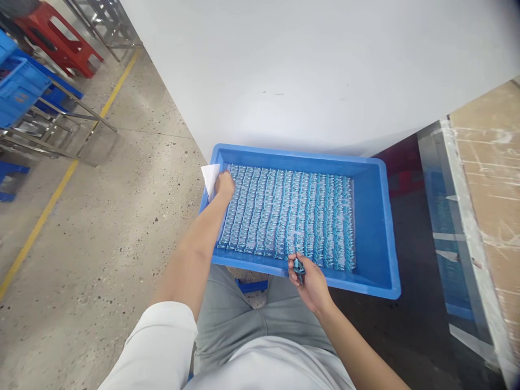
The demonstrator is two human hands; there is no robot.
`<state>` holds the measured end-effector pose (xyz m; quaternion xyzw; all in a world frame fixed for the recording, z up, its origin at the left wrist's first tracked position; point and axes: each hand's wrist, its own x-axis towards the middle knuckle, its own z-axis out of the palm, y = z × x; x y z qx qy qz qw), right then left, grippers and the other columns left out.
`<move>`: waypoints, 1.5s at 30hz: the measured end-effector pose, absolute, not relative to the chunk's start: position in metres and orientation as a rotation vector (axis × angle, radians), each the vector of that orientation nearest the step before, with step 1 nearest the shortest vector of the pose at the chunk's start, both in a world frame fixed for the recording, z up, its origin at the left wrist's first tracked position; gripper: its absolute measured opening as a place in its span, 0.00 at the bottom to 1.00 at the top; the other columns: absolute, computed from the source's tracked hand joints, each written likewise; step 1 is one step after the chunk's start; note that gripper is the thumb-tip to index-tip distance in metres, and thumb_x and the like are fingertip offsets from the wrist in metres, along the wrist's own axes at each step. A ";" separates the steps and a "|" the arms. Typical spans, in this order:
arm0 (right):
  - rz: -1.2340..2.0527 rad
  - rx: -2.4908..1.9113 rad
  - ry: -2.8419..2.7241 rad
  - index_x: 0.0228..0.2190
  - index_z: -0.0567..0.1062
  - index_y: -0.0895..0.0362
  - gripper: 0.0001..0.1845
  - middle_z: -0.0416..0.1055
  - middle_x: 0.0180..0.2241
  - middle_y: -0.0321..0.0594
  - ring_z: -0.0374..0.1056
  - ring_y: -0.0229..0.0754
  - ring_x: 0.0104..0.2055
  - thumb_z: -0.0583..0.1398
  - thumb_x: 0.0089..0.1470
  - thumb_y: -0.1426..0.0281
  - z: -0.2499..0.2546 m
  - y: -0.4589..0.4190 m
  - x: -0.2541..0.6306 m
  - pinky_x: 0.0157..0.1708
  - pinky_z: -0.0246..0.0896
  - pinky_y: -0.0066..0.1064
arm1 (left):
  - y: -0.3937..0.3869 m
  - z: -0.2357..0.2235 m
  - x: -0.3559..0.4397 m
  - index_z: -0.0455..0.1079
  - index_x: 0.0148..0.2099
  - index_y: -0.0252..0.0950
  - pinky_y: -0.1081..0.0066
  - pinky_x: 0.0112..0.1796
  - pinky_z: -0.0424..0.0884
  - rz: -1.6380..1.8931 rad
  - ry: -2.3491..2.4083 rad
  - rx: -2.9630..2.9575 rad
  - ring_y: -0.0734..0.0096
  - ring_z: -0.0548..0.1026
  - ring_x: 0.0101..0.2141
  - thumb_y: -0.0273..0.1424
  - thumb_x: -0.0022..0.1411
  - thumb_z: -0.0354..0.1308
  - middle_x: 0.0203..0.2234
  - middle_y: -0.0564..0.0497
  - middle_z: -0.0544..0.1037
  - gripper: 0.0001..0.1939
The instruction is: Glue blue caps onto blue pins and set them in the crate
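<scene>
A blue plastic bin [384, 216] stands before me, its floor covered with close rows of small teal parts [280, 211]. My right hand [311, 281] is curled at the bin's near rim, palm up, around a small clump of teal parts [299, 268]. At the bin's far left corner, my left hand [225, 185] is closed, its knuckles turned up beside the ends of the rows. Whatever its fingers hold is hidden. Against that hand, a white sheet of paper [210, 179] sticks up over the left rim.
A white panel [284, 81] rises behind the bin. To the right stands a cardboard-topped surface [491, 179] with a pale taped edge. Across the speckled floor at left are a yellow line [44, 219], a red stool [60, 40] and blue crates [22, 89] on a metal frame.
</scene>
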<state>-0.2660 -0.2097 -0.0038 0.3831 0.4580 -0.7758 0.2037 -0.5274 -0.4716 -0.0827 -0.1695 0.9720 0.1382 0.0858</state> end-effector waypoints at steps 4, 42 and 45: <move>-2.172 1.064 1.278 0.30 0.77 0.57 0.13 0.68 0.25 0.36 0.57 0.32 0.20 0.66 0.50 0.59 -0.004 -0.209 -0.265 0.17 0.48 0.26 | -0.471 -0.082 -0.527 0.70 0.49 0.35 0.67 0.38 0.67 0.425 2.902 -0.499 0.60 0.76 0.40 0.24 0.65 0.47 0.43 0.40 0.78 0.14; -2.163 1.040 1.296 0.31 0.78 0.57 0.13 0.67 0.25 0.35 0.58 0.31 0.20 0.64 0.53 0.59 -0.007 -0.209 -0.263 0.17 0.48 0.25 | -0.477 -0.088 -0.500 0.71 0.46 0.36 0.66 0.42 0.66 0.493 2.948 -0.465 0.58 0.75 0.44 0.28 0.67 0.44 0.43 0.40 0.78 0.14; -2.165 1.037 1.307 0.31 0.78 0.57 0.13 0.67 0.25 0.36 0.58 0.31 0.20 0.64 0.54 0.60 -0.007 -0.209 -0.263 0.17 0.48 0.25 | -0.477 -0.088 -0.500 0.71 0.47 0.37 0.66 0.42 0.66 0.531 2.947 -0.464 0.58 0.75 0.44 0.27 0.66 0.45 0.43 0.40 0.78 0.14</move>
